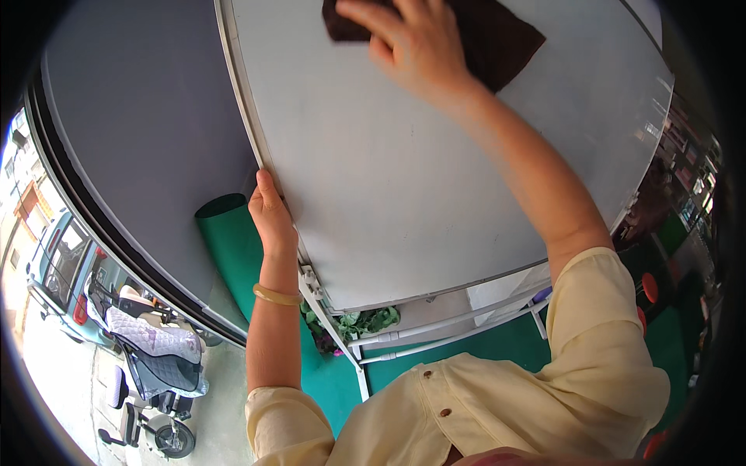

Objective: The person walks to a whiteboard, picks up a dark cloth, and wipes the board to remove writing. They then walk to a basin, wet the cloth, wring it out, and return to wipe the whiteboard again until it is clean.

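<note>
A large whiteboard [396,192] on a white metal stand fills the view before me. My left hand [271,215] grips its left frame edge [242,93], with the thumb along the front rim. Near the top of the board, my right hand [422,46] presses a dark brown cloth [495,41] against the surface, fingers spread over it. Part of the cloth runs past the upper edge of the view. A few small dark specks mark the board below the hand.
A rolled green mat [230,244] stands behind the board's left edge. Leafy plants [367,320] and the stand's white crossbars [431,332] are below, over green flooring [396,378]. At left, beyond a doorway edge, are an electric scooter [157,373] and a light blue vehicle [64,268].
</note>
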A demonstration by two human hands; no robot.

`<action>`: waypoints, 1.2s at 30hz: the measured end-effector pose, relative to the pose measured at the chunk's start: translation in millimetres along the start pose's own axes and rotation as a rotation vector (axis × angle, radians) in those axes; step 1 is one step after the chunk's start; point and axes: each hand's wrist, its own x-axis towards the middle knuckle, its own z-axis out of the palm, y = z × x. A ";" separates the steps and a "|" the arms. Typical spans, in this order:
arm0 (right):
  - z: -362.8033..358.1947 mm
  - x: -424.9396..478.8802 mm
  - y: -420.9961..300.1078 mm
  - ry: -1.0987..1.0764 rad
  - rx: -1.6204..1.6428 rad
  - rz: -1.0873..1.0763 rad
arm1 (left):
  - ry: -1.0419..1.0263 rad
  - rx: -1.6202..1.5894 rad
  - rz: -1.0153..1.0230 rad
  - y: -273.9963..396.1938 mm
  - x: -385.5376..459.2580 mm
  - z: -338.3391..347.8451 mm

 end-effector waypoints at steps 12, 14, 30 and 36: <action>-33.2 -59.0 44.6 0.006 -0.027 -0.087 | -0.059 -0.010 0.028 -2.8 -0.3 1.9; -32.8 -45.1 62.9 0.082 -0.093 -0.081 | -0.042 -0.017 0.010 -5.4 -1.4 10.7; -51.7 -41.1 52.1 -0.071 -0.165 0.048 | -0.032 0.033 0.029 -1.2 -2.7 7.2; -63.6 -168.7 6.6 -0.428 0.025 -0.131 | -0.018 0.068 0.048 -5.3 0.9 1.4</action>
